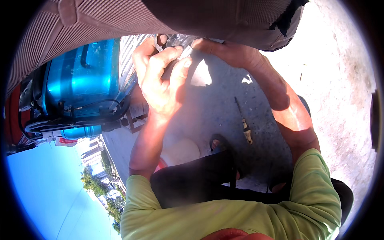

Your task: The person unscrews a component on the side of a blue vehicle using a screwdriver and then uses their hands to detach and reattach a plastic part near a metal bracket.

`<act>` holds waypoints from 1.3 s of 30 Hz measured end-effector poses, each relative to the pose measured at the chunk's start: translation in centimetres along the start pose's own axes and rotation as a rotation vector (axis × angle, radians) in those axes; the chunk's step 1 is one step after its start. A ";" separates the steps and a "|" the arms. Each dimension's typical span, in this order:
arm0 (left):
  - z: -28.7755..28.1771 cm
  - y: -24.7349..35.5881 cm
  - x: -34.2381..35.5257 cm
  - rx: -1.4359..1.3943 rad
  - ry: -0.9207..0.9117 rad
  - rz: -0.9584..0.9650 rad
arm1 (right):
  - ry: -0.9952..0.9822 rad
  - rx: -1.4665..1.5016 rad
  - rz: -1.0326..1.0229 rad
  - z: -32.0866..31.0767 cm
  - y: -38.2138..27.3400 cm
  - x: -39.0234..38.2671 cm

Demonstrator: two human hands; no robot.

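Note:
Up under a brown textured seat (208,18), my left hand (160,80) has its fingers curled round a small pale piece (185,52), beside a metal edge (157,43) and some clear plastic or shiny material (178,40). My right hand (232,54) reaches in from the right, its thumb and fingertips at the same pale piece; most of its fingers are hidden behind it or under the seat. The exact shape of what they hold is too small to make out.
A glossy blue metal body (80,72) with black tubing (84,120) stands at the left. A screwdriver (247,134) lies on the concrete ground (336,100) below my right hand. My sandalled foot (218,144) and dark-trousered leg (192,176) are lower in the view.

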State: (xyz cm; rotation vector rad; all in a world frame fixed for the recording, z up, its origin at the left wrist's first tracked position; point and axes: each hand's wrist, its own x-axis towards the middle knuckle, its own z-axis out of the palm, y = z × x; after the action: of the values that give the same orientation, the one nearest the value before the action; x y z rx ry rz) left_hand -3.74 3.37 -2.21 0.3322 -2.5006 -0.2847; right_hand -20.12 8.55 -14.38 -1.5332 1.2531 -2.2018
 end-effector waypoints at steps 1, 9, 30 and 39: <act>-0.1 -0.1 0.0 -0.007 -0.006 -0.015 | -0.030 0.006 0.023 -0.1 -0.2 0.1; -1.4 0.9 0.8 0.089 -0.130 -0.004 | -0.013 0.095 0.015 -0.4 -1.1 0.2; -3.2 0.0 2.4 0.015 -0.164 -0.124 | 0.018 0.279 0.459 -0.1 -5.6 -1.3; -4.1 -1.0 4.1 0.024 -0.305 -0.139 | -0.018 0.306 0.474 0.2 -6.3 -0.5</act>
State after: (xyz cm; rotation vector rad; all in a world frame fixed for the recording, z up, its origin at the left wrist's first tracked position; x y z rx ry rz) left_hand -4.38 0.70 2.99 0.5074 -2.7869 -0.3863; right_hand -17.86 12.69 -10.21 -1.0135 1.0732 -1.9495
